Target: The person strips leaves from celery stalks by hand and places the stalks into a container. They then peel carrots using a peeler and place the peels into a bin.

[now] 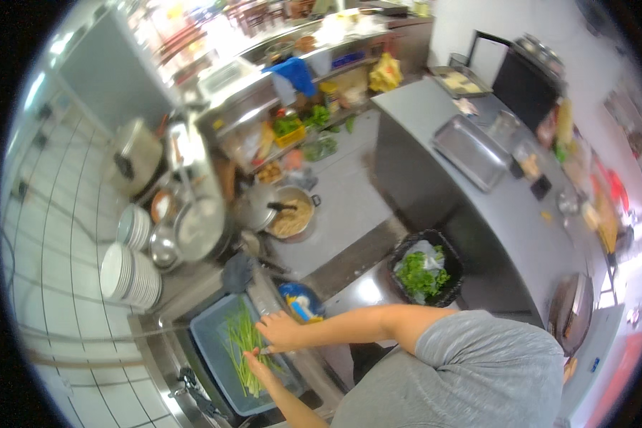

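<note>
Long green leafy stalks lie in a blue-grey plastic basin set in a steel sink. My left hand is over the basin, its thumb and fingers closed around part of the stalks. Just above it, my right hand is bent over the basin's edge. A short, shiny metal piece, perhaps a small knife, shows beneath the right hand and close to the left thumb. Blur hides its exact shape and the right fingertips.
A black faucet stands at the sink's wall side. Stacked white plates and a pot are beyond the sink. On the floor sit a black bin with greens, a blue bowl and another pot. A steel counter runs along the right.
</note>
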A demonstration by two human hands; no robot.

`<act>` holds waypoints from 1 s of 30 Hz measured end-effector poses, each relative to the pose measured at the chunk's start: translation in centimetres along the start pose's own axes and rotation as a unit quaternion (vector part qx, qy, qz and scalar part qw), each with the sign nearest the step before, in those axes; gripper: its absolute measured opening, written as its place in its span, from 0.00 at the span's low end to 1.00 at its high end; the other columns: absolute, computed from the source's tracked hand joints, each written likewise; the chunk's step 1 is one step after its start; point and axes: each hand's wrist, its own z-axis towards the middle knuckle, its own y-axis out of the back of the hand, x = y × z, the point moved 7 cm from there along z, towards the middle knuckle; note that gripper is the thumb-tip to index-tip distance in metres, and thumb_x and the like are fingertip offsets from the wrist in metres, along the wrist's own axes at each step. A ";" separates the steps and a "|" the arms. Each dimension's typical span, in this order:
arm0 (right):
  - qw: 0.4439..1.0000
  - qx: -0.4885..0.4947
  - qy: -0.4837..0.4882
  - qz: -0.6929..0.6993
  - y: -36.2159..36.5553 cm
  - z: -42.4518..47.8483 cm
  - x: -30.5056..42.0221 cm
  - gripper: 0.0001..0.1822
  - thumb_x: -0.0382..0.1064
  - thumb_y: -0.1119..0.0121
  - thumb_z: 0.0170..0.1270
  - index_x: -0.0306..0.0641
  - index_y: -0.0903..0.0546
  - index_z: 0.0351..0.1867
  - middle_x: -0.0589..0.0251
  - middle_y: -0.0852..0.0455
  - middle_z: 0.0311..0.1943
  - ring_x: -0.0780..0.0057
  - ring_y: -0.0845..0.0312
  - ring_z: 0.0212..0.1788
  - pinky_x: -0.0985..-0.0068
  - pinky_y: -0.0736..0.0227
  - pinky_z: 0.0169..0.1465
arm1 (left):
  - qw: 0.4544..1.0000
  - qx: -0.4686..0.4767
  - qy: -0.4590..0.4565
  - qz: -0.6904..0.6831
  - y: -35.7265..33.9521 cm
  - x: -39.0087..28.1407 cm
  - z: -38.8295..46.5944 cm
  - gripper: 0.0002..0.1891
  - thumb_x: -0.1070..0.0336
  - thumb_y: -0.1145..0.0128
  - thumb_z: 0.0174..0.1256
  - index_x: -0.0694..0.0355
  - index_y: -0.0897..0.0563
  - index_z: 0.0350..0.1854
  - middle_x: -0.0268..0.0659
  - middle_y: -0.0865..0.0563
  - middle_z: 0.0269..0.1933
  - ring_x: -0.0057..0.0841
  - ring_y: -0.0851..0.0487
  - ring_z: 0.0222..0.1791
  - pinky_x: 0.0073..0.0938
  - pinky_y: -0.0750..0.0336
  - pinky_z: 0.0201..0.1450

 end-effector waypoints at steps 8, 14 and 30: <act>0.970 -0.114 -0.127 0.175 12.4 -14.9 -10.4 0.11 0.41 0.48 0.57 0.35 0.26 0.34 0.47 0.18 0.26 0.50 0.20 0.31 0.57 0.28 0.34 | 0.959 0.275 -0.054 -0.041 -25.0 -8.3 -15.0 0.23 0.47 0.60 0.72 0.66 0.26 0.45 0.41 0.20 0.45 0.29 0.21 0.43 0.30 0.27 0.45; 0.951 -0.090 -0.155 0.253 16.3 -25.0 -21.3 0.13 0.37 0.48 0.57 0.32 0.26 0.41 0.46 0.18 0.33 0.49 0.21 0.39 0.60 0.27 0.40 | 0.921 0.375 -0.044 0.097 -39.4 -6.6 -22.5 0.19 0.53 0.59 0.72 0.66 0.26 0.43 0.40 0.20 0.41 0.28 0.21 0.42 0.31 0.27 0.43; 0.780 -0.453 -0.388 0.188 39.6 -64.4 -39.5 0.13 0.43 0.46 0.64 0.40 0.23 0.46 0.59 0.18 0.37 0.70 0.21 0.36 0.71 0.26 0.40 | 0.783 0.515 0.035 0.347 -63.0 0.4 -39.0 0.35 0.37 0.56 0.65 0.64 0.34 0.62 0.45 0.29 0.59 0.34 0.30 0.57 0.40 0.35 0.55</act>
